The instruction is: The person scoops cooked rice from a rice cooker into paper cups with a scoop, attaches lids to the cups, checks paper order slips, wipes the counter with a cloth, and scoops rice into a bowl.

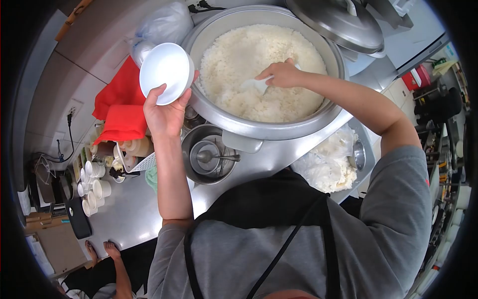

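Note:
A large round cooker (249, 130) is filled with white rice (234, 55). My right hand (281, 75) is closed around a white paddle (258, 84), whose blade rests in the rice. To the left of the cooker's rim, my left hand (168, 112) holds a white bowl (162, 70), tilted so that its inside shows. The bowl looks empty. My thumb lies over its edge and my fingers are behind it.
Below the cooker is a metal pot (186, 154) with utensils inside. Red cloth (122, 122) hangs over a white basket (144, 163). Stacked cups (94, 187) stand left. A metal lid (338, 22) is at the upper right, a rice tray (366, 172) lower right. Another person's hand (112, 250) is lower left.

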Demonstrator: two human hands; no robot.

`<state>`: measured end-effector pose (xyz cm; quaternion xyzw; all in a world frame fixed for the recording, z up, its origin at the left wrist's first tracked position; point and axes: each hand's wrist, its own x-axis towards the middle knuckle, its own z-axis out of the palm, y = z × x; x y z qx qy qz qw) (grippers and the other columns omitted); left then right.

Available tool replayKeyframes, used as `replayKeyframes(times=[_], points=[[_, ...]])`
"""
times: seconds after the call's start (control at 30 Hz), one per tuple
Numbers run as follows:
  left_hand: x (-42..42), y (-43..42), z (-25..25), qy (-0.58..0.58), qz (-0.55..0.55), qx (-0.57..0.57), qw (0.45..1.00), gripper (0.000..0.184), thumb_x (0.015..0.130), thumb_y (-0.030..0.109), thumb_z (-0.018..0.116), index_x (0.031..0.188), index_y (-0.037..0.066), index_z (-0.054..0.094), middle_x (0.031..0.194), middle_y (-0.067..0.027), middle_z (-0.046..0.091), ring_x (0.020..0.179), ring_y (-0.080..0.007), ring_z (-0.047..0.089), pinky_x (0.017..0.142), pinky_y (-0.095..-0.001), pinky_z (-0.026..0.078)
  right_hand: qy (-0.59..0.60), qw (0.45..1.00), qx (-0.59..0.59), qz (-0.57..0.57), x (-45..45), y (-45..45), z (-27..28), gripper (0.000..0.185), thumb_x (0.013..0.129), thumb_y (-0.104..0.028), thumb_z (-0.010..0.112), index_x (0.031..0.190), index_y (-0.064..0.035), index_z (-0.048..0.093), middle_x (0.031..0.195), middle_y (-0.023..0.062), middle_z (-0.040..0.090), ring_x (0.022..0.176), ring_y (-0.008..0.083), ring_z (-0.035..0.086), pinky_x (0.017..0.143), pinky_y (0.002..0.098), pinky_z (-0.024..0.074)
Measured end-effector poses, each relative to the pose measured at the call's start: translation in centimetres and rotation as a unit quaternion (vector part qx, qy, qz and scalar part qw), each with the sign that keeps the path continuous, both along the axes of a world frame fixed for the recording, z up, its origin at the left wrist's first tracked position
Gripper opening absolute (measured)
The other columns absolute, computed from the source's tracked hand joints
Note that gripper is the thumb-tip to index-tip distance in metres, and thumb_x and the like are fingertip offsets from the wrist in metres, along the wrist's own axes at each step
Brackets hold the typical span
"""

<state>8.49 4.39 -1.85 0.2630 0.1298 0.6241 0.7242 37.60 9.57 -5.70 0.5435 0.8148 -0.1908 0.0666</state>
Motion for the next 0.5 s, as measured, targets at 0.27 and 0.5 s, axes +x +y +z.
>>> replayKeyframes(times=[0.27,0.5], points=[[0.18,0.28,0.42,0.024,0.027,0.02,0.999,0.058,0.073,0.006,0.05,0.126,-0.003,0.027,0.119,-0.0258,0.042,0.105,-0.0502,0.044,0.069,-0.042,0.056,0.106,0.99,-0.067,-0.071,-0.5,-0.13,-0.81,0.032,0.076,-0.018,0.057,0.107,-0.0229,0.062,0.072,0.0017,0.061,0.067,0.011,0.056,0.09,0.036,0.0235],[0.6,0.58,0.78,0.039,0.028,0.035,0.998,0.057,0.074,0.006,0.049,0.125,-0.005,0.028,0.118,-0.0258,0.043,0.104,-0.0483,0.046,0.071,-0.0414,0.056,0.136,0.98,-0.113,-0.088,-0.79,-0.68,-0.71,0.033,0.076,-0.017,0.055,0.109,-0.0173,0.061,0.061,0.0001,0.052,0.061,0.0097,0.05,0.076,0.0269,0.0361]])
